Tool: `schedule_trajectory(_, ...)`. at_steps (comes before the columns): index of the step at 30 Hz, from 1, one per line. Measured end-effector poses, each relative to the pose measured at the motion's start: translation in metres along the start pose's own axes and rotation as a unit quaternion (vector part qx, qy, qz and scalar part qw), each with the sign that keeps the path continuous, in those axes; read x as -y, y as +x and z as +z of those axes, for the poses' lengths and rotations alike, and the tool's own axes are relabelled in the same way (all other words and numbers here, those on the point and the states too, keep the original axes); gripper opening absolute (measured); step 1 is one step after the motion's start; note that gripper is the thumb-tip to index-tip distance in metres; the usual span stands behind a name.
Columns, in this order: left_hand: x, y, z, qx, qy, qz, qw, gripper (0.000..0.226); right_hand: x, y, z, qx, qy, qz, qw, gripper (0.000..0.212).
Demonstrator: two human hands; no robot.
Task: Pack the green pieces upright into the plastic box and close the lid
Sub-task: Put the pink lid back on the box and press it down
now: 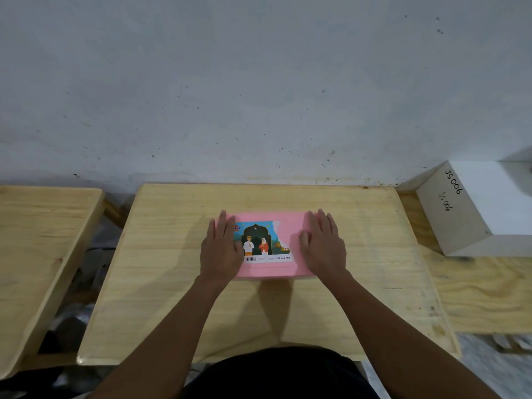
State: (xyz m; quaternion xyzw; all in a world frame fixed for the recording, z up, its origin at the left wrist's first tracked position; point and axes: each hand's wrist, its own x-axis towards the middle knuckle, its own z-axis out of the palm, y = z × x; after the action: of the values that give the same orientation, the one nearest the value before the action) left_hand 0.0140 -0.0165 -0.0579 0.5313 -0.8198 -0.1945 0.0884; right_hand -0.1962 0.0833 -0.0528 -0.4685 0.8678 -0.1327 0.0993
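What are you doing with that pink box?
A person has both hands flat on the pink lid of a box on the wooden table. The left hand lies on one end, the right hand on the other, as if pressing it shut. The lid bears a picture sticker. No green pieces are in sight. A white box sits off to the right.

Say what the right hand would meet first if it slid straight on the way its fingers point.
The right hand, flat on the pink plastic lid, points at the grey wall; beyond the lid lies only bare wooden table, so probably the wall.
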Motion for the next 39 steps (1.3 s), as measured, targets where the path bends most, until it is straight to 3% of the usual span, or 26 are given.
schedule_trajectory(8,-0.005,0.005,0.006,-0.025,0.095,0.045,0.994,0.067,-0.001,-0.001,0.009,-0.018,-0.018,-0.013,1.000,0.058)
schedule_trajectory(17,-0.001,0.012,0.006,0.004,0.077,0.048,0.996,0.069,-0.001,-0.001,0.008,-0.028,0.009,-0.011,1.000,0.060)
schedule_trajectory(24,-0.001,0.010,0.005,-0.019,0.030,0.048,0.998,0.062,-0.008,0.004,0.008,-0.002,0.052,-0.021,0.998,0.053)
schedule_trajectory(28,0.000,0.006,0.000,-0.081,-0.161,-0.076,0.981,0.051,-0.014,0.003,0.001,-0.008,0.226,0.103,0.969,0.040)
schedule_trajectory(32,0.008,-0.004,-0.007,-0.060,-0.381,-0.254,0.887,0.034,-0.024,-0.003,-0.004,0.048,0.363,0.202,0.908,0.039)
schedule_trajectory(35,0.013,-0.013,-0.018,-0.002,-0.399,-0.279,0.874,0.032,-0.028,-0.007,-0.007,0.073,0.409,0.227,0.881,0.031)
schedule_trajectory(39,0.014,-0.006,-0.025,0.021,-0.391,-0.275,0.878,0.033,-0.025,-0.003,-0.009,0.062,0.417,0.238,0.875,0.030)
